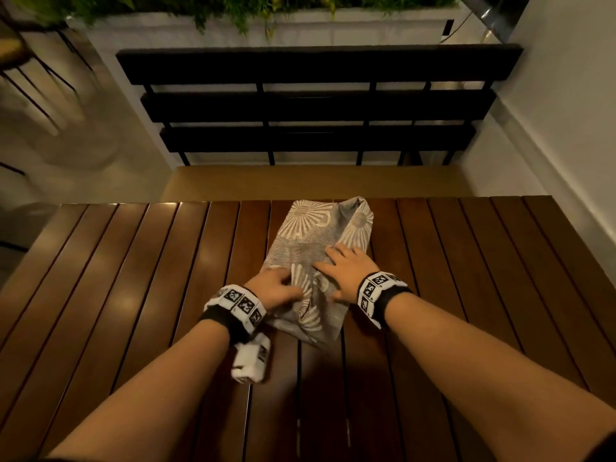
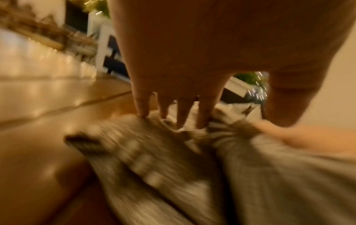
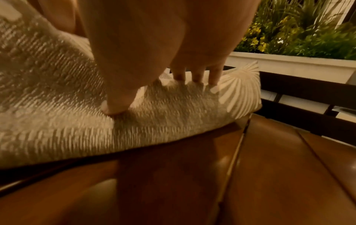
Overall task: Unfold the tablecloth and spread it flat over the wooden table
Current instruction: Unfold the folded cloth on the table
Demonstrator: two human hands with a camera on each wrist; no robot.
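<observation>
A folded grey tablecloth (image 1: 310,228) with white sunburst prints lies in the middle of the dark wooden slatted table (image 1: 133,278). My left hand (image 1: 276,288) is at its near left part, fingers bent down into a bunched fold. In the left wrist view the fingertips (image 2: 201,121) dig into the blurred tablecloth (image 2: 154,167), with a ridge of fabric between them and the thumb. My right hand (image 1: 343,271) lies flat on the cloth's right side with fingers spread. The right wrist view shows that hand (image 3: 154,76) pressing on the tablecloth (image 3: 57,106).
A black slatted bench (image 1: 316,105) with a tan seat (image 1: 300,181) stands just beyond the table's far edge. Behind it is a white planter (image 1: 300,25) with green plants. A white wall (image 1: 566,111) runs along the right. Bare table planks (image 3: 269,167) lie on both sides of the cloth.
</observation>
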